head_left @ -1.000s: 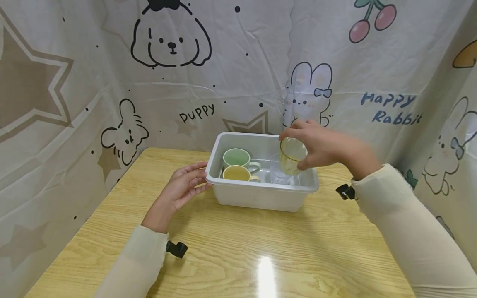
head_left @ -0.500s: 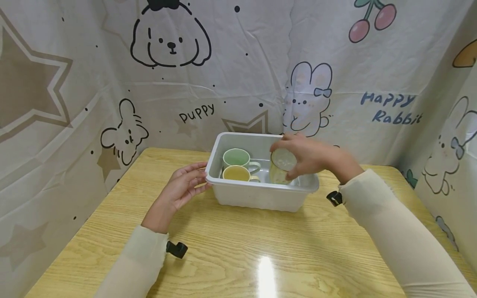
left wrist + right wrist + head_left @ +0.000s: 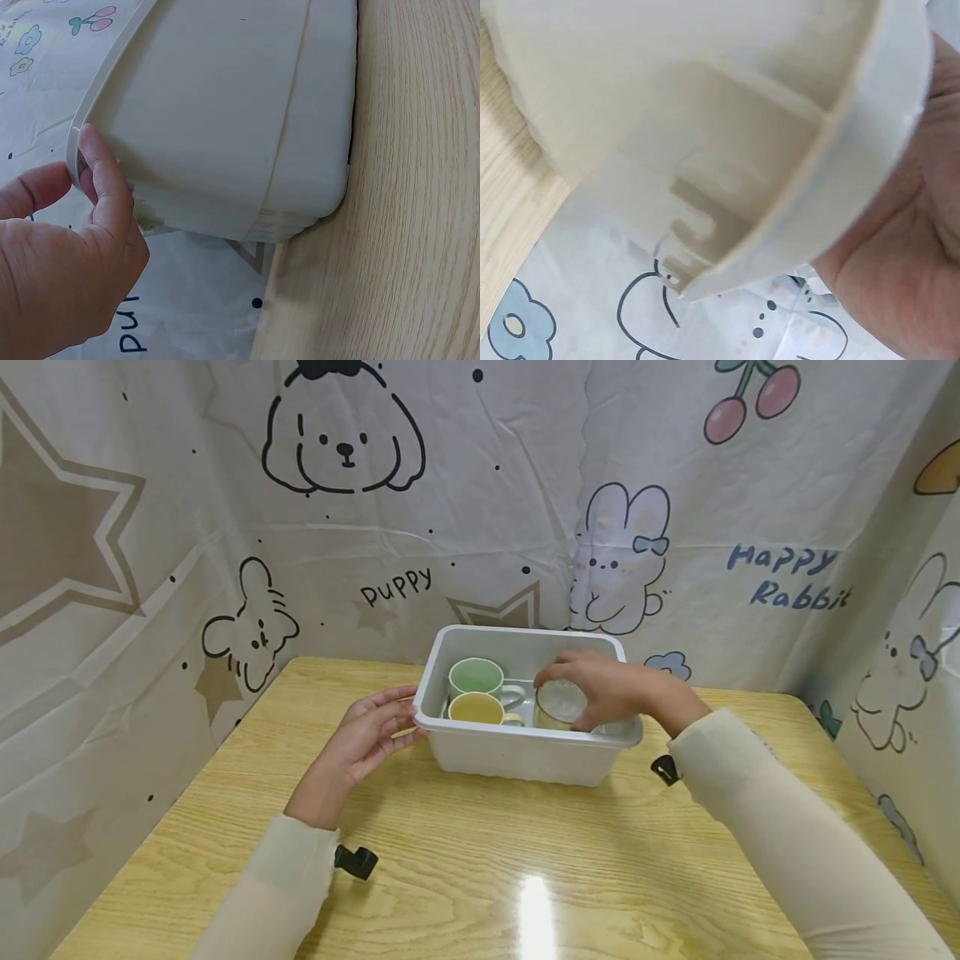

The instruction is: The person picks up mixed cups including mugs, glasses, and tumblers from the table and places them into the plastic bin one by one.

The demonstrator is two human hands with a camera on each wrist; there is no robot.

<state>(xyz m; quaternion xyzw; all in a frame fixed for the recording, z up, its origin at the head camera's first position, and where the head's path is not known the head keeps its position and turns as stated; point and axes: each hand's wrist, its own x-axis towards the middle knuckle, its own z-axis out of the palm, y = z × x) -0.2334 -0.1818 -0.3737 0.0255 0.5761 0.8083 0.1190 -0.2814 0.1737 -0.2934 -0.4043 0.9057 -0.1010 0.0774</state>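
A white plastic bin stands on the table. My left hand pinches its left rim, with thumb and fingers on the lip in the left wrist view. Inside the bin, on the left, a green mug sits behind a yellow mug. My right hand reaches down into the right half and grips a yellowish drinking glass near its mouth. Its lower part is hidden by the bin's front wall. In the right wrist view the bin's rim blocks the glass and fingers.
The wooden table runs out in front of the bin and to both sides. A printed fabric sheet hangs behind and around the table, close to the bin's back.
My right hand has moved left and down, lowering the glass into the bin. A clear glass seen earlier beneath it is now hidden. The left hand has stayed on the rim.
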